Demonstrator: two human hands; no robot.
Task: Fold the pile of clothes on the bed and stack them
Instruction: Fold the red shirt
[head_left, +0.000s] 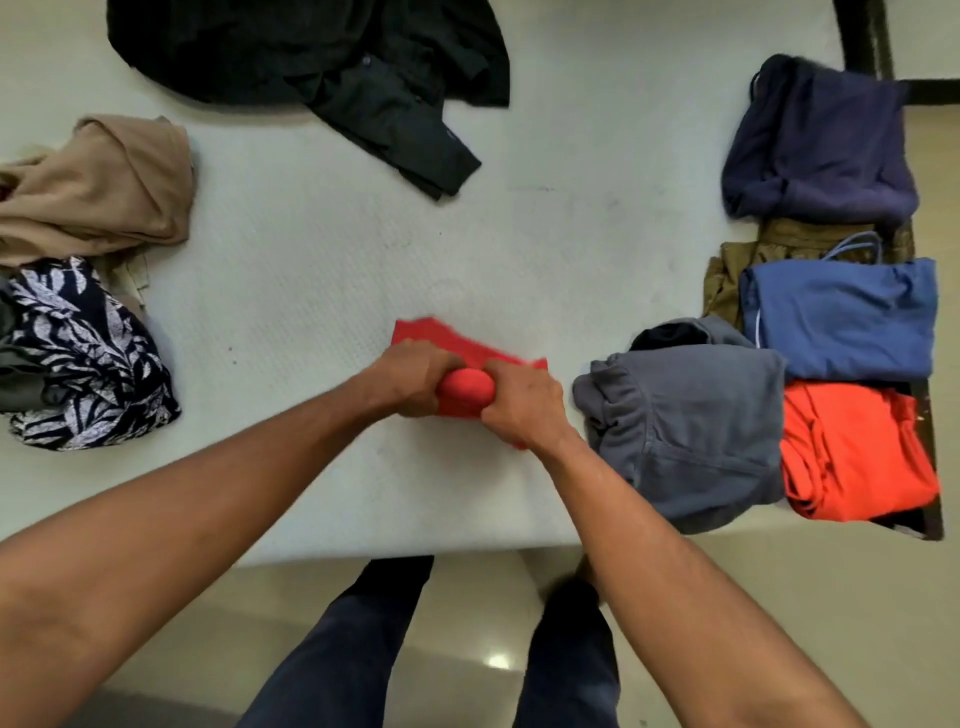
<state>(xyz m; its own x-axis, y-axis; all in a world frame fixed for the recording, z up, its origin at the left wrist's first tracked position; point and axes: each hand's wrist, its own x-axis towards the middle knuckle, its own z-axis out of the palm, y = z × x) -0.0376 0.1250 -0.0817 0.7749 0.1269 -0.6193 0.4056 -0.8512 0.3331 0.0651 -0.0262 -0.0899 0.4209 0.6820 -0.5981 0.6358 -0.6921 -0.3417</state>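
A small red garment (464, 387) lies bunched on the pale mattress (311, 260) near its front edge. My left hand (413, 376) grips its left side and my right hand (522, 402) grips its right side, both with fingers curled into the cloth. Unfolded clothes sit at the left: a tan piece (98, 187) and a navy leaf-print piece (88, 358). A black garment (311, 62) is spread at the far side. Folded items lie at the right: a grey one (691, 431), an orange one (857, 452), a blue one (841, 317), an olive one (727, 275) and a dark navy one (821, 145).
The dark bed frame (867, 36) borders the mattress at the far right. The front edge of the mattress runs just beyond my legs (332, 654), which stand on a glossy tiled floor (493, 660).
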